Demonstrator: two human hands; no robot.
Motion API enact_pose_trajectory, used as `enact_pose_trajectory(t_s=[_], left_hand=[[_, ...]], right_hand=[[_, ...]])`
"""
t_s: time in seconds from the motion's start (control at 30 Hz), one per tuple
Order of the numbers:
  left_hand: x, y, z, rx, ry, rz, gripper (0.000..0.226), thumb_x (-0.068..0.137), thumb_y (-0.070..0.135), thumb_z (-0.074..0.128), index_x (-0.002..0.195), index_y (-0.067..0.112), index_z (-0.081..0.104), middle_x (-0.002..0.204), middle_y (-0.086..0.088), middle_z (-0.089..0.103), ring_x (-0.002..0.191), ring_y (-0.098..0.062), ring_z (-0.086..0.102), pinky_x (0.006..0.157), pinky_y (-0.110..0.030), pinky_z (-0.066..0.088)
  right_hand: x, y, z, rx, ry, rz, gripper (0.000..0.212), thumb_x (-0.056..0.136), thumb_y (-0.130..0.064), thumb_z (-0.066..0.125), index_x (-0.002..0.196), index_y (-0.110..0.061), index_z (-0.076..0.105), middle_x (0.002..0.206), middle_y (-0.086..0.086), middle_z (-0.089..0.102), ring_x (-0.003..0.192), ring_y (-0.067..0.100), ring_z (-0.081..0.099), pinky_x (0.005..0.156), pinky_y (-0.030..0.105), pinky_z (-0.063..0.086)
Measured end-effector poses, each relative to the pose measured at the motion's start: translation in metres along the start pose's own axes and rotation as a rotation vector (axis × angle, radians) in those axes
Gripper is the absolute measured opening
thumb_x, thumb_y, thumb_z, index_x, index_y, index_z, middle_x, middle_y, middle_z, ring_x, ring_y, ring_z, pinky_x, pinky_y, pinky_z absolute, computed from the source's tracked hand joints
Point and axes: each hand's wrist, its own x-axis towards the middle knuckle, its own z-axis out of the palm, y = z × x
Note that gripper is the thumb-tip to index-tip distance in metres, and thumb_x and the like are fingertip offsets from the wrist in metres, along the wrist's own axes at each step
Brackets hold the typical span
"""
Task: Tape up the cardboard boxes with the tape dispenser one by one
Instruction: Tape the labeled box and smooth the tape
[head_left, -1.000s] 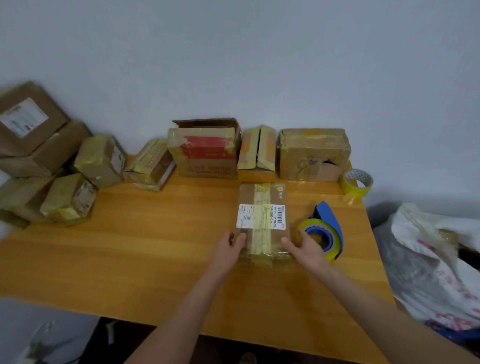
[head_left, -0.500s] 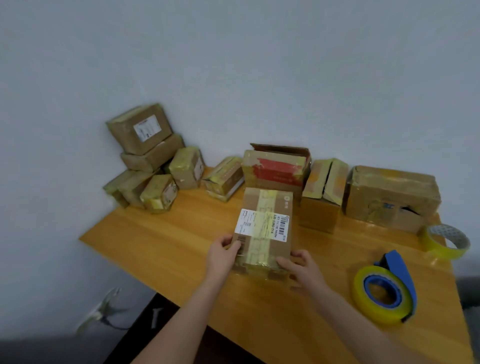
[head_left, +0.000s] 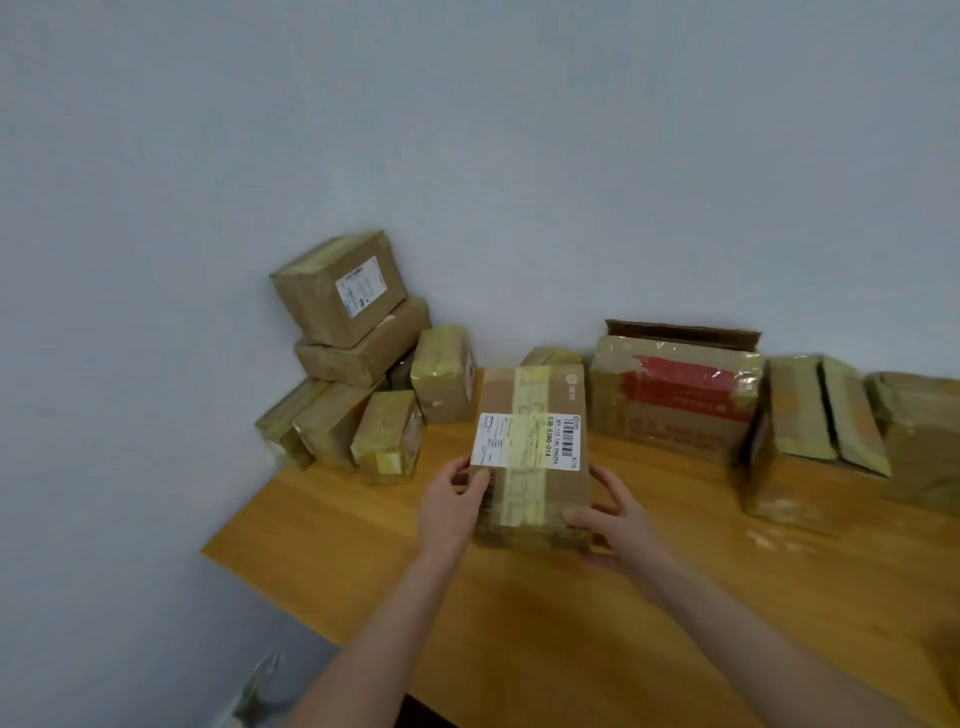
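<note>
A flat cardboard box (head_left: 563, 405) with a white shipping label and a strip of yellowish tape down its top is held above the wooden table (head_left: 571, 623). My left hand (head_left: 452, 499) grips its near left edge. My right hand (head_left: 613, 519) grips its near right corner, fingers curled under it. The tape dispenser is out of view.
A pile of taped boxes (head_left: 358, 374) stands at the table's far left corner against the wall. A box with red print (head_left: 675, 400) and an open back flap, and two more boxes (head_left: 810, 441), line the wall at the right.
Both hands have lifted the labelled box off the table and carried it left toward the pile. The view has swung left, so the tape dispenser and the spare roll left the frame.
</note>
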Motion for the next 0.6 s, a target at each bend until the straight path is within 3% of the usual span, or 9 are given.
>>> enact_pose_trajectory(t_s=[0.13, 0.27, 0.33, 0.47, 0.6], left_hand=[[0.054, -0.023, -0.055, 0.037, -0.060, 0.005, 0.022, 0.093, 0.027, 0.061, 0.114, 0.021, 0.058, 0.096, 0.012, 0.059, 0.087, -0.002, 0.058, 0.063, -0.014, 0.044], [0.090, -0.042, -0.088, 0.093, -0.116, -0.056, 0.009, 0.092, 0.023, 0.061, 0.097, 0.015, 0.058, 0.097, 0.006, 0.062, 0.082, -0.002, 0.056, 0.061, -0.016, 0.040], [0.099, -0.049, -0.096, 0.068, -0.159, -0.095, 0.011, 0.091, 0.019, 0.062, 0.098, 0.013, 0.057, 0.098, 0.004, 0.063, 0.084, -0.006, 0.058, 0.063, -0.017, 0.043], [0.104, -0.056, -0.110, -0.022, -0.215, -0.103, 0.031, 0.090, 0.014, 0.063, 0.120, 0.014, 0.055, 0.118, 0.004, 0.061, 0.106, -0.011, 0.058, 0.088, -0.029, 0.052], [0.101, -0.063, -0.129, 0.024, -0.258, -0.051, 0.049, 0.090, 0.014, 0.061, 0.137, 0.017, 0.049, 0.129, 0.003, 0.057, 0.116, -0.015, 0.055, 0.099, -0.039, 0.049]], right_hand=[[0.036, -0.004, 0.064, -0.009, -0.042, 0.065, 0.090, 0.078, -0.007, 0.077, 0.143, -0.048, 0.030, 0.115, 0.002, 0.065, 0.092, 0.019, 0.070, 0.067, 0.032, 0.056], [0.052, 0.001, 0.101, -0.136, -0.090, 0.172, 0.100, 0.071, -0.030, 0.084, 0.145, -0.055, 0.021, 0.135, -0.001, 0.055, 0.117, 0.024, 0.055, 0.093, 0.046, 0.042], [0.056, -0.002, 0.107, -0.122, -0.071, 0.192, 0.097, 0.063, -0.039, 0.087, 0.141, -0.051, 0.031, 0.134, 0.000, 0.055, 0.122, 0.026, 0.051, 0.099, 0.049, 0.037], [0.069, -0.011, 0.119, -0.051, 0.032, 0.136, 0.067, 0.069, -0.046, 0.077, 0.128, -0.028, 0.050, 0.107, 0.005, 0.070, 0.102, 0.025, 0.064, 0.104, 0.051, 0.041], [0.070, -0.007, 0.132, -0.136, -0.044, 0.170, 0.097, 0.058, -0.043, 0.081, 0.142, -0.025, 0.037, 0.116, 0.004, 0.067, 0.106, 0.024, 0.063, 0.100, 0.046, 0.045]])
